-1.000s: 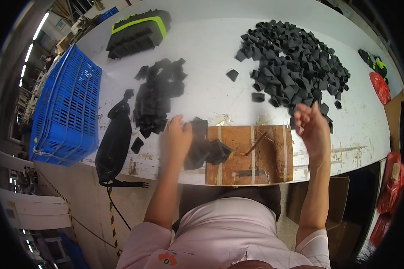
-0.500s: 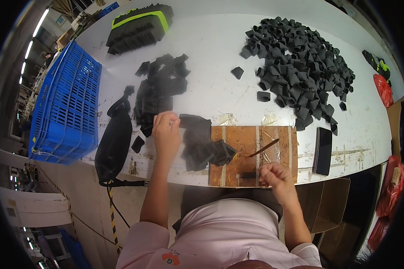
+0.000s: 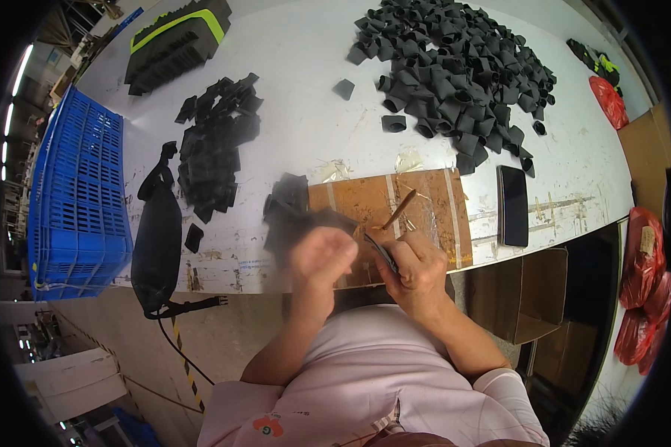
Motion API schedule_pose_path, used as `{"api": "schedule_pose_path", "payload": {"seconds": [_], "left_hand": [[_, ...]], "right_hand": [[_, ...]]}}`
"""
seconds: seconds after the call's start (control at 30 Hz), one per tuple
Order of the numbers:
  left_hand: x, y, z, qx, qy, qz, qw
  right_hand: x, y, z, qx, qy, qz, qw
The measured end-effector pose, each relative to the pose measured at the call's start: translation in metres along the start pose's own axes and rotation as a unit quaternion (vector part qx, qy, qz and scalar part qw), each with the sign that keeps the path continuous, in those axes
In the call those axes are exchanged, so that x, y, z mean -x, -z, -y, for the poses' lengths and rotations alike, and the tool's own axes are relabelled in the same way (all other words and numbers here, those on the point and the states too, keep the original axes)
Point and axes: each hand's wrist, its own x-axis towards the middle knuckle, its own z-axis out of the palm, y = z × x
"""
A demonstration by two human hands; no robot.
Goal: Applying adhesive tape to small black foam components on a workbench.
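1. The right hand (image 3: 417, 270) is now low at the near table edge, close to the body; a second ago it was raised far to the right, and half a second ago it was already coming down near the board (image 3: 425, 205).
2. It now pinches one thin dark piece (image 3: 381, 252) between thumb and fingers. The piece sticks out up and left from the hand, toward the left hand.
3. The left hand (image 3: 322, 257) has come off the table, where it lay on the small heap (image 3: 294, 208), and is now just beside the right hand. It is blurred, with fingers curled; I cannot tell if it touches the piece.
4. My judgement: picking is over, and both hands now meet to work one piece in front of the body.
5. A phone (image 3: 513, 205) now lies right of the right hand; a second ago it was not there.
6. Counts: one board, just beyond the hands, with one brown stick (image 3: 399, 208) on it; one phone; one blue crate (image 3: 78, 197) and one black bag (image 3: 156, 242) far left of the left hand.
7. Black pieces lie in three heaps: a small one just above the left hand, a middle one (image 3: 216, 141) further left, a big one (image 3: 455, 71) far beyond the right hand. The pieces are too many to count.
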Motion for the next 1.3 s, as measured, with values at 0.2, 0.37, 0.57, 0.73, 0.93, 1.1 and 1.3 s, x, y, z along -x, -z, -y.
{"api": "schedule_pose_path", "payload": {"seconds": [0.2,0.37,0.57,0.73,0.93,1.1,1.3], "left_hand": [[-0.002,-0.006,0.001,0.037,0.126,0.031,0.991],[-0.005,0.000,0.010,0.048,0.143,0.037,0.988],[-0.003,-0.003,0.017,-0.066,0.033,0.066,0.995],[0.002,-0.012,0.017,-0.194,-0.111,0.071,0.972],[0.001,-0.024,0.045,-0.310,-0.272,-0.085,0.907],[-0.007,-0.025,0.019,0.143,0.095,-0.017,0.985],[-0.003,-0.022,0.005,0.174,0.139,0.072,0.972]], "right_hand": [[0.007,-0.001,-0.004,0.106,0.051,-0.010,0.993],[0.011,-0.001,-0.006,0.146,0.069,0.013,0.987],[0.002,0.012,0.002,-0.068,-0.035,0.016,0.997],[0.006,0.009,-0.002,-0.157,-0.084,0.016,0.984],[0.004,-0.007,0.000,0.033,-0.011,-0.030,0.999],[0.006,-0.013,-0.009,0.092,-0.026,-0.054,0.994],[0.003,0.004,-0.016,-0.484,-0.318,0.023,0.815]]}}
